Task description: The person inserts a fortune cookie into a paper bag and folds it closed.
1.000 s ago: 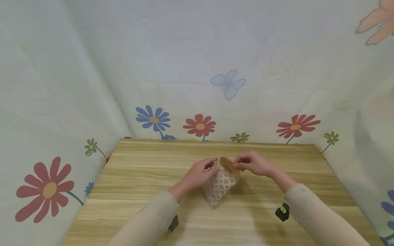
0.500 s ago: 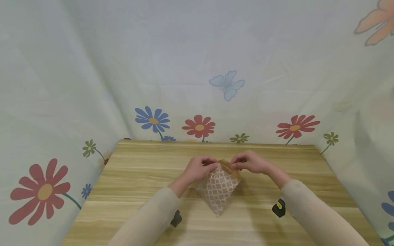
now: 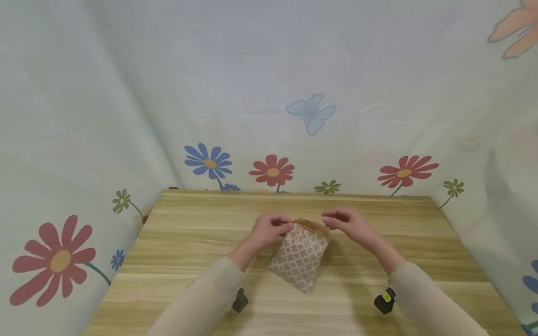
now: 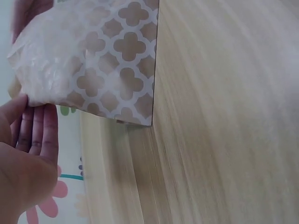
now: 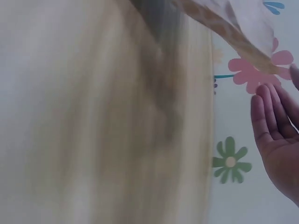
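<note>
A tan paper bag (image 3: 301,256) with a white lattice pattern hangs tilted over the table in the head view. My left hand (image 3: 269,229) pinches its upper left corner between thumb and fingers, which the left wrist view shows with the bag (image 4: 112,56) beside the hand (image 4: 32,154). The bag's mouth shows a brown inner side at the top; what it holds is hidden. Just right of the mouth, my right hand (image 3: 350,227) has its fingers loosely bent and grips nothing. In the right wrist view a small gap separates that hand (image 5: 280,130) from the bag's corner (image 5: 238,35).
A wood-grain table (image 3: 201,219) lies below both hands. A pale cloth (image 3: 235,70) printed with flowers and butterflies rises behind it and at its sides. Dark wrist devices hang beneath both sleeves, one of them a black camera (image 3: 384,301) at the right.
The right hand has let go of the bag's mouth and drawn slightly right. The bag's bottom has swung right and its patterned face has turned more toward the head camera. The left hand keeps its pinch.
</note>
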A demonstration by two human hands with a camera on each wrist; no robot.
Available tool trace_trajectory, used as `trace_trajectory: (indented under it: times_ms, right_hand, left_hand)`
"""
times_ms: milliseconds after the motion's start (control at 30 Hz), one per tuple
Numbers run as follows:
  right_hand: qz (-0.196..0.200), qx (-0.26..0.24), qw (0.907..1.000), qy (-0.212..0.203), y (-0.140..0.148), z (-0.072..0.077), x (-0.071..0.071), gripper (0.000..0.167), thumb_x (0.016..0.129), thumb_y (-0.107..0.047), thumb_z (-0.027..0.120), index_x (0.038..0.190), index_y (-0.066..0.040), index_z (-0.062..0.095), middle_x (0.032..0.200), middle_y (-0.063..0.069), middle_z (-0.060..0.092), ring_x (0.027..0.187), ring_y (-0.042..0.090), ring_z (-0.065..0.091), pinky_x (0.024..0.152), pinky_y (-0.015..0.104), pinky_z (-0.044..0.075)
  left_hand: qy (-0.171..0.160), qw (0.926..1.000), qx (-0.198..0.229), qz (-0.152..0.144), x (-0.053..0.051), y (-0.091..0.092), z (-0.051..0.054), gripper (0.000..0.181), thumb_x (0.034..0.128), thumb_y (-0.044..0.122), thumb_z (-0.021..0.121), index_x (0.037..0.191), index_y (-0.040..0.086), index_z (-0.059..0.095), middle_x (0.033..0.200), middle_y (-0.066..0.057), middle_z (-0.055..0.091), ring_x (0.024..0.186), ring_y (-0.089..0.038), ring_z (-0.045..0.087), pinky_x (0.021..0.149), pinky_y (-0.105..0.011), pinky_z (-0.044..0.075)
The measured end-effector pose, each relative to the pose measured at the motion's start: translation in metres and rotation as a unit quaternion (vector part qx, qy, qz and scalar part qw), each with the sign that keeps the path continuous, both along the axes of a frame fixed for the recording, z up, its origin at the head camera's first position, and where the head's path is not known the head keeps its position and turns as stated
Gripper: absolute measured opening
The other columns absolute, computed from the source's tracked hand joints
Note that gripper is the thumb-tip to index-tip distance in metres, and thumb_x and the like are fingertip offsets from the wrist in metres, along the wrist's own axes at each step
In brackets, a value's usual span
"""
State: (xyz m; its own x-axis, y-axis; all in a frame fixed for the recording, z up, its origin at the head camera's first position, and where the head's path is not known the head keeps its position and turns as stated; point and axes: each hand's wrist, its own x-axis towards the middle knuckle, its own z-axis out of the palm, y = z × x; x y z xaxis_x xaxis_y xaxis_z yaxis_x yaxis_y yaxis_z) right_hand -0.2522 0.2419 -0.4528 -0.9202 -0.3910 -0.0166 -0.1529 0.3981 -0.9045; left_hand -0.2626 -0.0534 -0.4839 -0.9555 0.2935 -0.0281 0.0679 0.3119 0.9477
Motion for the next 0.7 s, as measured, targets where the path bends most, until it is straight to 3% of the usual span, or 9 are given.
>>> trace_trajectory:
  times_ms: [133,300,400,700]
  right_hand:
    - [-0.051,-0.047,0.9973,-0.024,0.006,-0.013,0.019,0.046,0.105,-0.027,0.071,0.140,0.003,0.064,0.135,0.021,0.070,0.116,0.029,0.071,0.106,0.046,0.056]
    - [-0.073,-0.104,0.9903,-0.056,0.003,-0.024,0.036,0.045,0.103,-0.020,0.074,0.137,0.007,0.064,0.125,0.020,0.072,0.114,0.035,0.072,0.100,0.033,0.058]
    - [-0.077,-0.126,0.9864,-0.072,-0.001,-0.030,0.040,0.043,0.102,-0.015,0.075,0.134,0.011,0.063,0.119,0.020,0.074,0.111,0.036,0.073,0.099,0.033,0.059]
    - [-0.120,-0.137,0.9808,-0.070,-0.008,-0.038,0.038,0.033,0.100,-0.010,0.075,0.123,0.012,0.066,0.106,0.012,0.076,0.093,0.017,0.075,0.095,0.039,0.062]
  left_hand:
    - [-0.031,0.9987,0.037,0.017,0.001,-0.002,0.000,0.017,0.0973,0.019,0.081,0.109,0.006,0.082,0.103,-0.005,0.079,0.089,-0.016,0.075,0.087,-0.039,0.065]
    - [-0.056,0.9957,0.068,0.029,0.002,-0.004,0.000,0.020,0.0966,0.015,0.081,0.110,0.001,0.081,0.105,-0.009,0.079,0.090,-0.017,0.075,0.091,-0.049,0.064]
    - [-0.069,0.9938,0.081,0.034,0.003,-0.005,0.000,0.021,0.0966,0.014,0.081,0.111,-0.001,0.080,0.105,-0.011,0.078,0.089,-0.017,0.075,0.091,-0.048,0.064]
    - [-0.084,0.9894,0.108,0.047,0.011,0.005,-0.004,0.023,0.0975,0.014,0.080,0.112,-0.003,0.078,0.106,-0.012,0.079,0.090,-0.016,0.075,0.088,-0.040,0.065]
